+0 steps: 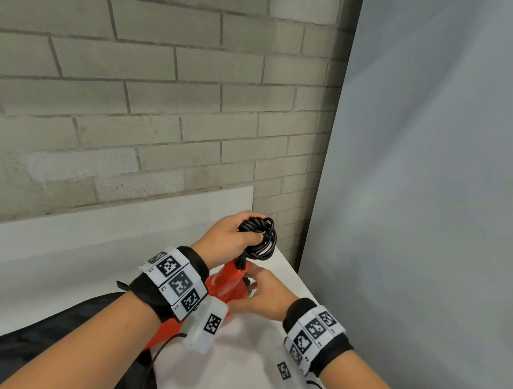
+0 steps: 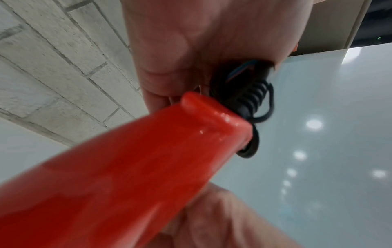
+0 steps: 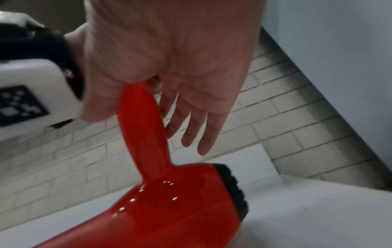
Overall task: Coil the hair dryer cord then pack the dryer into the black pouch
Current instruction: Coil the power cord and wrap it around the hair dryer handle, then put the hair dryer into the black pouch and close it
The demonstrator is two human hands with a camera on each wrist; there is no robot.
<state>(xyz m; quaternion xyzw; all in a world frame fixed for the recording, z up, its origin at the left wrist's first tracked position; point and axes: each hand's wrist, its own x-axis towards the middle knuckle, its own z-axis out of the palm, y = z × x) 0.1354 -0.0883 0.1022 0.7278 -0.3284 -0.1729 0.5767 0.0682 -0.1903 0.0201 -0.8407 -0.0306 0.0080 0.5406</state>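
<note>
My left hand (image 1: pixel 231 233) is raised over the table's far right corner and grips the black cord (image 1: pixel 267 240), wound into a small bundle. Below the fist (image 2: pixel 169 50) the cord's ribbed end (image 2: pixel 254 94) runs into the handle of the red hair dryer (image 1: pixel 226 283), which hangs handle up. My right hand (image 1: pixel 261 297) is against the handle, fingers (image 3: pixel 197 134) straight and spread, the handle (image 3: pixel 140 125) passing by the base of the thumb. The dryer's body with its black rear grille (image 3: pixel 233 189) is just over the white table. The black pouch (image 1: pixel 23 353) lies at the lower left.
The white table (image 1: pixel 227 383) ends at a grey brick wall (image 1: pixel 131 100) behind and a grey panel (image 1: pixel 438 215) on the right. Thin black cables from the wrist cameras trail over the table near my forearms.
</note>
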